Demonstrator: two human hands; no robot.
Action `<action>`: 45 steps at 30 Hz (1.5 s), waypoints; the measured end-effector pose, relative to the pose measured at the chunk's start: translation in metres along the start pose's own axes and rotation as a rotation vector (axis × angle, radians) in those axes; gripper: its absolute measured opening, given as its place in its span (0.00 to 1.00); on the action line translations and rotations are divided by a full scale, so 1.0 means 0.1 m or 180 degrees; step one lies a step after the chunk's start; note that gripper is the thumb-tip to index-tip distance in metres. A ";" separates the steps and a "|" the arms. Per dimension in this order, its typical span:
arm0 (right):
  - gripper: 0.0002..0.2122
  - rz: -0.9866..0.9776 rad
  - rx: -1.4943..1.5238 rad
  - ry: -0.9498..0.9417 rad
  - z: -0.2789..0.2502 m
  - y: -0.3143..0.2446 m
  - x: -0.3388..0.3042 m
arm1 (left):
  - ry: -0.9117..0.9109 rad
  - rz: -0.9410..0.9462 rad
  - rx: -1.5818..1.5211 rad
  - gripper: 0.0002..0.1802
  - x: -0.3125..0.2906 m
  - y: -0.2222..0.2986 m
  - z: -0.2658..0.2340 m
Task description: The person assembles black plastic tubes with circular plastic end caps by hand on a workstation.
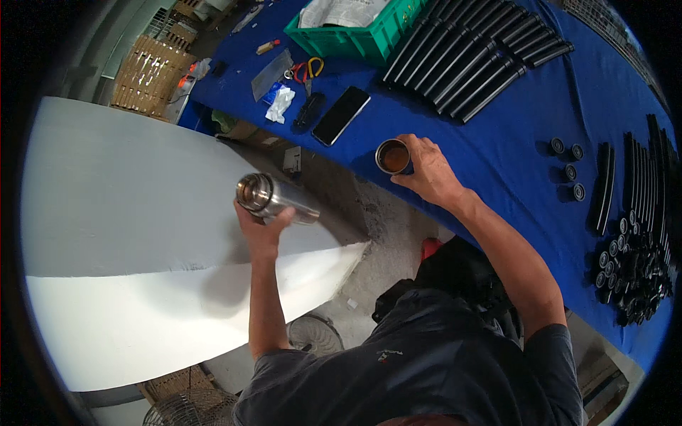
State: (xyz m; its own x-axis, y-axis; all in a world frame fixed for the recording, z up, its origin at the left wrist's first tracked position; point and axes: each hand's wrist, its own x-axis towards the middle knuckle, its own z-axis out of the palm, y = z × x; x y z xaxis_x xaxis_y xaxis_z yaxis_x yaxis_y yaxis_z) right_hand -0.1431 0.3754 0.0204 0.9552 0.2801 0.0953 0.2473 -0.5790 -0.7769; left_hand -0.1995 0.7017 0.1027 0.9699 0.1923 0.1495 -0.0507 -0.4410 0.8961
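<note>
A silver metal thermos flask (288, 201) is gripped in my left hand (264, 233), tilted with its uncapped mouth toward me, above the edge of the white-grey surface. My right hand (428, 169) is wrapped round a small metal cup (393, 156) with brown liquid in it. The cup is at the near edge of the blue-covered table (490, 160). A black smartphone (341, 116) lies on the cloth beyond the cup, with a dark oblong object (308, 111) beside it. The underside of the cup is hidden from view.
Rows of black tubes (462, 53) lie at the back beside a green crate (348, 39) holding paper. Scissors (307, 69) and crumpled tissue (280, 104) sit left of them. Round black caps (570, 172), thin black strips (604, 188) and a pile of small black parts (632, 277) cover the right side.
</note>
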 end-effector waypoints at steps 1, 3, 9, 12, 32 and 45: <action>0.34 -0.0186 -0.0156 0.0308 0.04 0.10 0.04 | 0.0110 0.0107 -0.0200 0.46 0.14 0.10 0.03; 0.34 -0.0139 -0.0145 0.0272 0.02 0.14 0.13 | 0.0260 0.0224 -0.0387 0.44 0.39 0.23 0.03; 0.33 -0.0271 -0.0447 0.0684 0.08 0.22 0.18 | 0.0425 0.0989 -0.0999 0.41 1.52 0.47 0.24; 0.42 0.0009 -0.0348 0.0454 0.13 0.34 0.16 | 0.0453 0.1068 -0.1262 0.42 2.10 0.48 0.59; 0.44 -0.0036 0.0145 0.0883 -0.85 0.29 -1.51 | 0.0625 0.0512 -0.0310 0.52 2.89 0.03 1.71; 0.26 0.0420 0.0178 0.1457 -1.15 0.43 -2.33 | 0.0794 0.0988 -0.0257 0.54 3.16 -0.33 1.50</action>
State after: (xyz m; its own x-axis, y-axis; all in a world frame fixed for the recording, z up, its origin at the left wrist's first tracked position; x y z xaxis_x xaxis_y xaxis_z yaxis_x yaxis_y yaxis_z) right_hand -0.3361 0.1978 0.0362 0.9544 -0.1664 0.2481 0.1219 -0.5414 -0.8319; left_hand 0.1440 0.6455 0.0575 0.8186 0.2720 0.5059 -0.3600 -0.4433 0.8209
